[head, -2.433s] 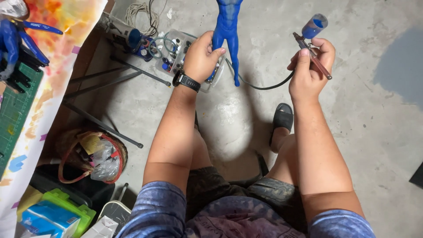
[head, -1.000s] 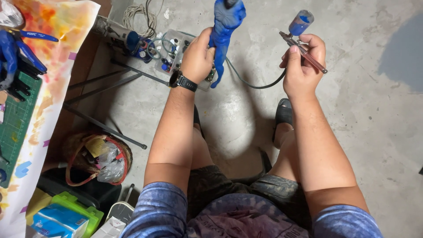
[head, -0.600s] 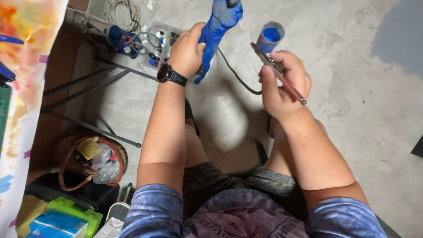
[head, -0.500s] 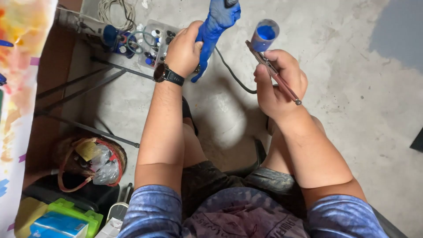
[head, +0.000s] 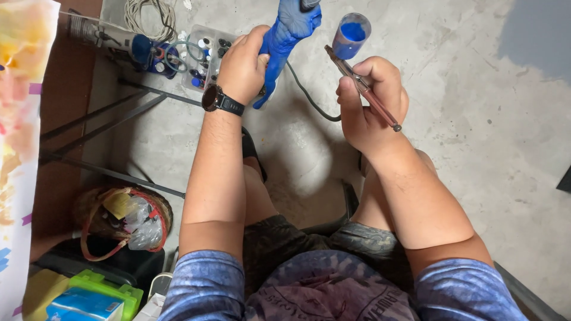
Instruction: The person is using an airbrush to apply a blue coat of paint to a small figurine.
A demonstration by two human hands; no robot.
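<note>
Head view looks down on a seated person; left hand (head: 245, 66) wraps around a blue painted figure (head: 284, 41), tilting it toward the nozzle; right hand (head: 372, 101) grips an airbrush (head: 361, 88) like a pen, its cup of blue paint (head: 351, 34) upright so nothing spills; a hose (head: 309, 98) trails beneath; a wristwatch (head: 221, 101) circles the left wrist.

head view; looks steeply down; close over hands (head: 309, 89)

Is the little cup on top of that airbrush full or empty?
Not empty: the open paint cup on the airbrush in the right hand shows bright blue paint inside. How deep, cannot tell.
</note>
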